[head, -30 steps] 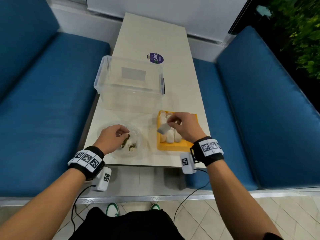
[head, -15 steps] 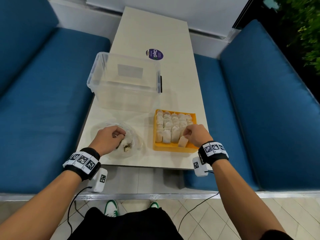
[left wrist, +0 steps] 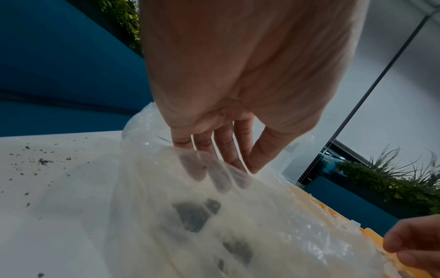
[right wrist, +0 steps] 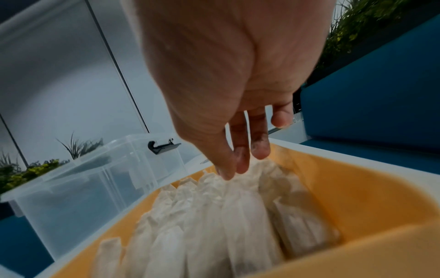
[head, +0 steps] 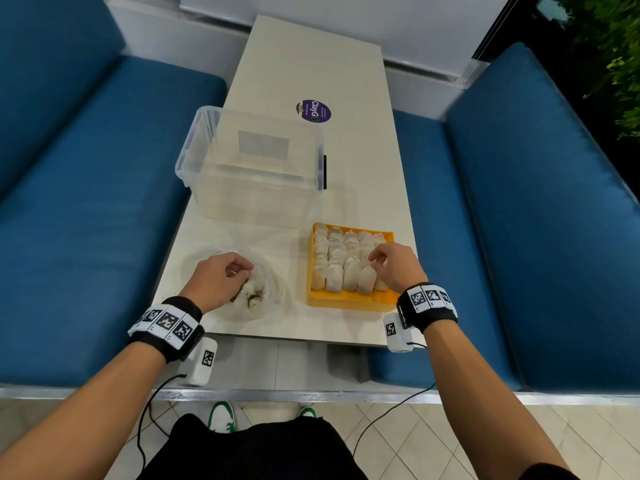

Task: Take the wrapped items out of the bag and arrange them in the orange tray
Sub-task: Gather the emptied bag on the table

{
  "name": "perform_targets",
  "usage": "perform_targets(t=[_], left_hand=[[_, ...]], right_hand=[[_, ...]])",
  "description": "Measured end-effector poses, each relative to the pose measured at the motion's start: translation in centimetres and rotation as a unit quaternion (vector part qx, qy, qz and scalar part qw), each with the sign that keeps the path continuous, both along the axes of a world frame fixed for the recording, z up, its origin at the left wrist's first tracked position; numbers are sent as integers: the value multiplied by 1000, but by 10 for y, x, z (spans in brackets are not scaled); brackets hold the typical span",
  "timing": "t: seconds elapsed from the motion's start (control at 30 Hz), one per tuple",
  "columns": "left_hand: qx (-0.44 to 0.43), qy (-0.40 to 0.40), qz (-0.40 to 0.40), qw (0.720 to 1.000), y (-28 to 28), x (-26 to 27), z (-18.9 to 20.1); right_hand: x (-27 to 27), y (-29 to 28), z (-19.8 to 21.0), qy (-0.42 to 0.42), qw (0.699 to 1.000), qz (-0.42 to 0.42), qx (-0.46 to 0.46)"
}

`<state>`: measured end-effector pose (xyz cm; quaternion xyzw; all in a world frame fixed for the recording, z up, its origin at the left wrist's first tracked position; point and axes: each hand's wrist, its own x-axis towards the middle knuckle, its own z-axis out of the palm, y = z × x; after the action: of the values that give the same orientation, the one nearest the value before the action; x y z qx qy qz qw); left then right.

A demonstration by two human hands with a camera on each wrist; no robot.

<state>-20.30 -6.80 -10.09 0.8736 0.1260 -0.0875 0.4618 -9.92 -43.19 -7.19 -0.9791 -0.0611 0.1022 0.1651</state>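
Note:
An orange tray sits at the table's near right, filled with rows of white wrapped packets standing on end. My right hand hovers over the tray's right side, fingers hanging down with the tips brushing a packet's crinkled top, holding nothing. To the left lies a clear plastic bag with a few dark items and crumbs inside. My left hand pinches the bag's rim, fingers inside the film, thumb outside.
A clear lidless storage box stands just behind the bag and tray. A purple sticker is farther back. Dark crumbs dot the table left of the bag. Blue benches flank the narrow table.
My right hand carried a packet to the tray's front right, stood it there and let go. The left hand stayed at the bag.

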Motion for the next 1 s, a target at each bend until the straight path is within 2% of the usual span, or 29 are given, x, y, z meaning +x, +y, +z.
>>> perform_targets(t=[0.2,0.43,0.53,0.6,0.67,0.73,0.83,1.0], left_hand=[[-4,-19,8,1000,-4,-4,10],[20,-78,33,996,6,-6,26],[51,-136,45,988,20,-10,26],[98,-154,53,982,32,-14,23],[142,-131,65,979,47,-19,18],[144,-71,71,984,59,-25,11],[85,0,52,995,70,-33,5],[28,3,55,998,78,-39,-2]], right_hand=[[-14,28,16,-73,991,-5,114],[-50,119,25,-69,973,103,197],[-70,159,13,-20,974,142,174],[-80,177,2,26,983,147,104],[-89,189,-5,61,986,146,44],[-97,198,-11,81,987,138,32],[-104,207,-20,85,988,112,59],[-110,212,-28,71,986,73,134]])
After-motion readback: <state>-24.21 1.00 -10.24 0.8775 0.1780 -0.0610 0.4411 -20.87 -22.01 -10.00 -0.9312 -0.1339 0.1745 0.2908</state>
